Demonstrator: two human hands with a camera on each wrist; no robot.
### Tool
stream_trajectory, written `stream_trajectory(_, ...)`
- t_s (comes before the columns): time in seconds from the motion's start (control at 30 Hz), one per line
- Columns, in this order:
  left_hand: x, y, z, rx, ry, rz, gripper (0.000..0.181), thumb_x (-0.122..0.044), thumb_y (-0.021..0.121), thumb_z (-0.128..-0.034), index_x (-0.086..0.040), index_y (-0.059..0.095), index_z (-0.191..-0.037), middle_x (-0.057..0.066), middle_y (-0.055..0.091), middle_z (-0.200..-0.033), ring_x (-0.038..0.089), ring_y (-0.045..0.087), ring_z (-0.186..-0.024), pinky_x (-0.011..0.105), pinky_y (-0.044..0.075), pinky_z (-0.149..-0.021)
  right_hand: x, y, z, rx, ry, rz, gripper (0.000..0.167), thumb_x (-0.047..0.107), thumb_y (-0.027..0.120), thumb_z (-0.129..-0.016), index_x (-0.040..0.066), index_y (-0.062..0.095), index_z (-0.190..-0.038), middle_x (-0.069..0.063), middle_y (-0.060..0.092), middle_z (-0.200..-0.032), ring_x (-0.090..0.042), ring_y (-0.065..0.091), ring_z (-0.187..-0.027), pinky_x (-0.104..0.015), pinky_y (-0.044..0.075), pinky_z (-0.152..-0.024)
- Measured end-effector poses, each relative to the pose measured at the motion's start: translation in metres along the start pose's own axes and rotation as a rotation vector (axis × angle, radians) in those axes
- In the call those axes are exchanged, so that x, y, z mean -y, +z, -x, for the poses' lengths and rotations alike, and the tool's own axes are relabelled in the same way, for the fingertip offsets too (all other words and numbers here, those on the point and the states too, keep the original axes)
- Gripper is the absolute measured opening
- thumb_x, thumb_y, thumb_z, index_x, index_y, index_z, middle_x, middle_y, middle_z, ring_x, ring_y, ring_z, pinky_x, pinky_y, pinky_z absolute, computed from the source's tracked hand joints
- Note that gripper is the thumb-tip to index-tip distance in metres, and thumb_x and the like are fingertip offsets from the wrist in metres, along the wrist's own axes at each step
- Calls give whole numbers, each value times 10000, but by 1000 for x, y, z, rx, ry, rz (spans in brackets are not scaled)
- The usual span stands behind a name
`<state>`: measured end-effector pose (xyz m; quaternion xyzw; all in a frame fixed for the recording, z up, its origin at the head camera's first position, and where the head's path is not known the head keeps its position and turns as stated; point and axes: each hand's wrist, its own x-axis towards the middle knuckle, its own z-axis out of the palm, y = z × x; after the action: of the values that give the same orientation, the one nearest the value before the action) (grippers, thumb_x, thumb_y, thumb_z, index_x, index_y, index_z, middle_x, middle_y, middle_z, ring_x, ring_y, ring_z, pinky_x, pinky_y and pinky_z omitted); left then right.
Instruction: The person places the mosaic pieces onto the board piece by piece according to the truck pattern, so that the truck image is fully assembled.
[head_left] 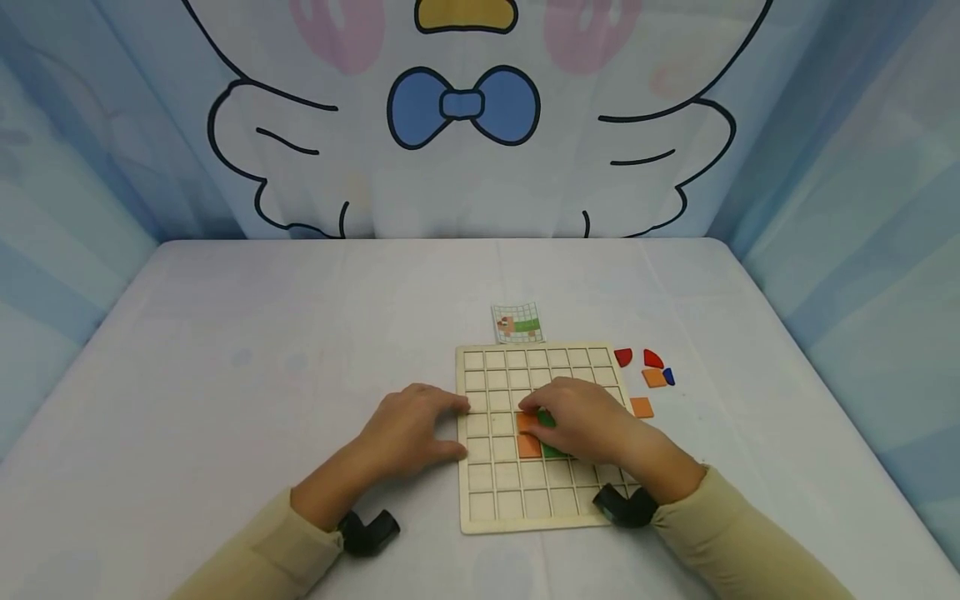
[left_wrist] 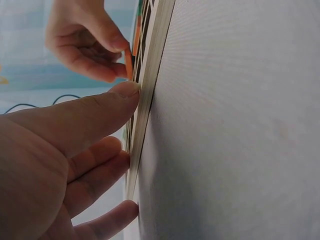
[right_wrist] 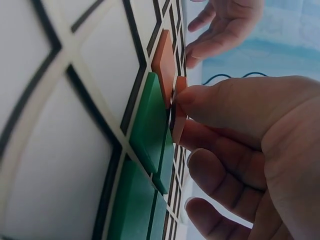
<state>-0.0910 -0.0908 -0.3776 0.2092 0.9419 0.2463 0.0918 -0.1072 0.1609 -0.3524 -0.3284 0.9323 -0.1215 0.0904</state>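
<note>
A wooden grid board [head_left: 510, 504] lies on the table. My left hand [head_left: 405, 429] is at its left edge, thumb and fingertips touching the rim, fingers fairly straight. Over the middle of the grid, my right hand [head_left: 588, 421] pinches an orange square tile [right_wrist: 178, 122] between thumb and finger, tilted against the board. Another orange tile [right_wrist: 164, 70] sits in a cell close by. Green tiles [right_wrist: 146, 125] fill neighbouring cells; in the head view the right hand hides most of them.
Beyond the board's far edge lies a small picture card [head_left: 517, 323] with a gridded coloured design. Off the right side are loose pieces: red quarter-rounds [head_left: 652, 359], orange squares [head_left: 654, 378] and a blue piece [head_left: 669, 377]. A patterned curtain [head_left: 465, 183] stands behind the white table [head_left: 300, 308].
</note>
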Motion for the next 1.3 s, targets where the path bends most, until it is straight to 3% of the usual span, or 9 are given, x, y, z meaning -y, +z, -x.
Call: stream_trajectory(1.3, -1, 0, 0, 0, -6, -12, 502, -286, 866, -790, -138, 703, -1241, 27, 680, -1219, 280, 552, -1221, 486, 436, -992, -2, 6, -4, -30, 13, -13, 238, 205, 725, -929, 94, 738, -1140, 18, 691, -1002, -166, 617, -913, -359, 513, -817)
